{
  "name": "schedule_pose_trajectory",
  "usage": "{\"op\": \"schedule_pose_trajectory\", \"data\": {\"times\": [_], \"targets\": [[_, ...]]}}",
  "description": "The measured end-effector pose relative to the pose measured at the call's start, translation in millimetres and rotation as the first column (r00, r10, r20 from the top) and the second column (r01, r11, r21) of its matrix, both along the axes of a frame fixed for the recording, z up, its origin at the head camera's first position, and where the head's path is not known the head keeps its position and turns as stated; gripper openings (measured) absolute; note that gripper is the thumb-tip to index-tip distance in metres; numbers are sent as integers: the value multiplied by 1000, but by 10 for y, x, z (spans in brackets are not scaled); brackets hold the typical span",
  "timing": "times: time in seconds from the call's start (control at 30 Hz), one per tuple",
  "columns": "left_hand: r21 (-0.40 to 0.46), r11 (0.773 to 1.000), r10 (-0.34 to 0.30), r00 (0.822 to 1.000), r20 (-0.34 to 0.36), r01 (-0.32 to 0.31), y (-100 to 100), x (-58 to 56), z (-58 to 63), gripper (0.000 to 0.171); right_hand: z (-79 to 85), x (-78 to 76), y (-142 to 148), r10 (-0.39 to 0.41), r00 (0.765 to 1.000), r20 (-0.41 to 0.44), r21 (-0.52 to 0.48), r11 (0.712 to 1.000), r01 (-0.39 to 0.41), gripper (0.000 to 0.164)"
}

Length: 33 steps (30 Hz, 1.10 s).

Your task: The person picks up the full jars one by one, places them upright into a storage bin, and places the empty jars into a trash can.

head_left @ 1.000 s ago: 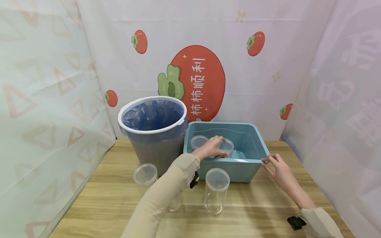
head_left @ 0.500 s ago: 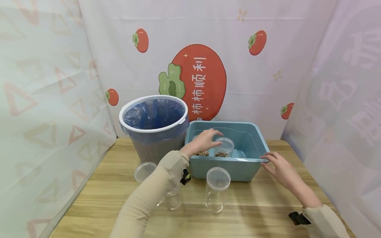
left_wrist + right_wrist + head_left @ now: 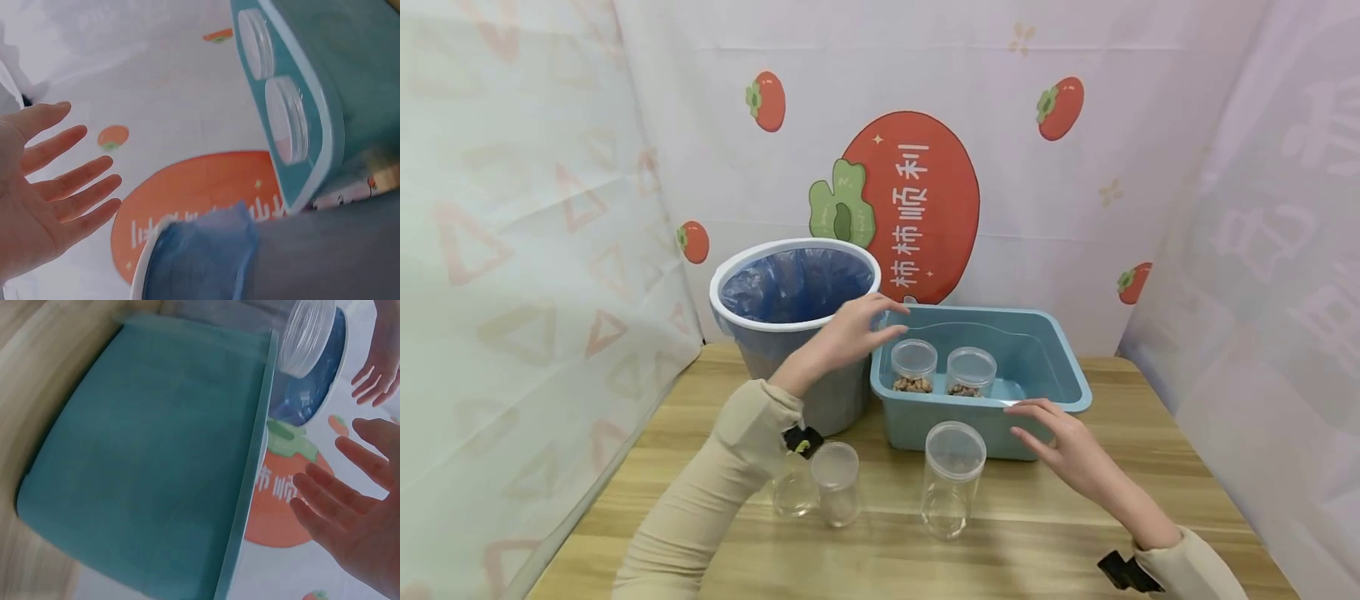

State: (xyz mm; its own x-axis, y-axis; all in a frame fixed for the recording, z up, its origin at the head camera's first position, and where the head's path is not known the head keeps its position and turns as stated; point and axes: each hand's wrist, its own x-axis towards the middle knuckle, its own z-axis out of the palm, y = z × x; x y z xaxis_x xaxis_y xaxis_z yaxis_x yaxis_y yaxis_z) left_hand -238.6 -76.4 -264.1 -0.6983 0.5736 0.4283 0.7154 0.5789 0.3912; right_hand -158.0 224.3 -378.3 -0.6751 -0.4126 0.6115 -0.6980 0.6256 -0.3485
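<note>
My left hand (image 3: 850, 333) hovers between the trash can (image 3: 767, 333) and the blue plastic bin (image 3: 981, 427), fingers spread and holding nothing. In the left wrist view this hand (image 3: 59, 194) shows an empty palm. Inside the bin stand two clear lidded jars, the left jar (image 3: 913, 360) and the right jar (image 3: 972, 369), each with brown, walnut-like pieces at the bottom. My right hand (image 3: 1063, 446) is just in front of the bin's front rim, fingers loosely extended. The right wrist view shows that hand (image 3: 356, 500) with nothing in it.
On the table (image 3: 1015, 558) in front of the bin stands a tall clear lidded jar (image 3: 953, 492). Left of it are a shorter clear jar (image 3: 836, 487) and another jar (image 3: 793, 498) partly hidden by my left sleeve. A printed curtain (image 3: 1015, 208) closes off the back.
My left hand has left the right jar in the bin and moved left, out over the bin's left edge. My right hand has let go of the bin's front right corner and shifted left.
</note>
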Motion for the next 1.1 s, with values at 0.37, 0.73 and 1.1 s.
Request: {"op": "schedule_pose_trajectory", "data": {"times": [0.37, 0.73, 1.1], "targets": [[162, 981, 138, 974, -180, -109, -822, 91, -7, 18, 17, 96, -286, 103, 992, 73, -75, 992, -97, 39], [295, 937, 256, 945, -203, -190, -1389, 93, -271, 18, -182, 113, -383, 137, 958, 253, -62, 990, -126, 50], [301, 926, 291, 939, -186, -228, -1611, -12, -491, 16, -371, 57, -478, 155, 951, 269, -92, 987, -135, 59]]}}
